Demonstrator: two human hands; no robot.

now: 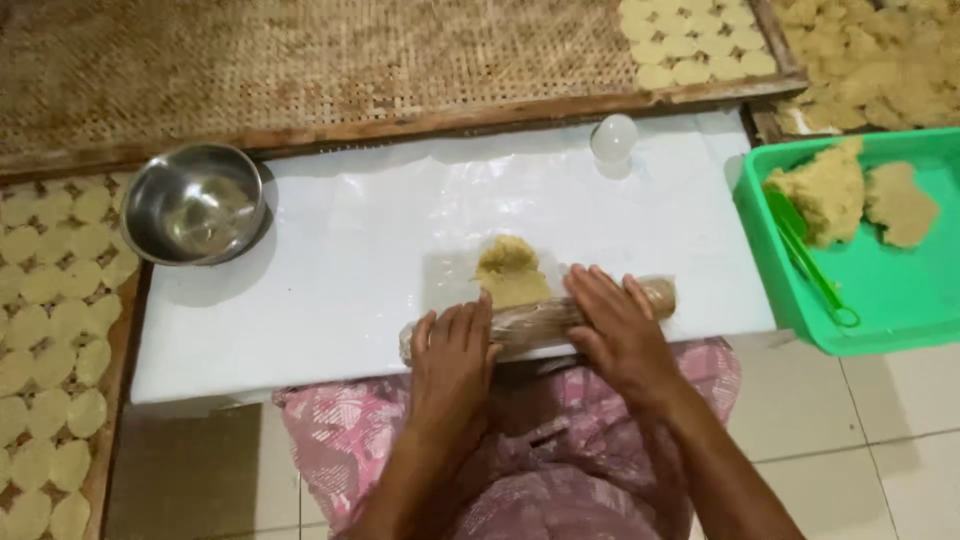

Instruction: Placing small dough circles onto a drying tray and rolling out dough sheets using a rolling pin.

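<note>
A plastic-wrapped rolling pin (655, 296) lies across the near edge of a white board (330, 290). My left hand (452, 355) presses flat on its left part and my right hand (612, 325) on its right part, fingers stretched out. Just beyond the pin sits a lump of yellowish dough (510, 270), its near side under the pin.
A steel bowl (195, 205) stands at the board's far left corner and a small round white cutter (613, 138) at the far edge. A green tray (890, 290) with dough lumps and a green tool lies to the right. Woven racks with several dough discs (55, 330) flank the board.
</note>
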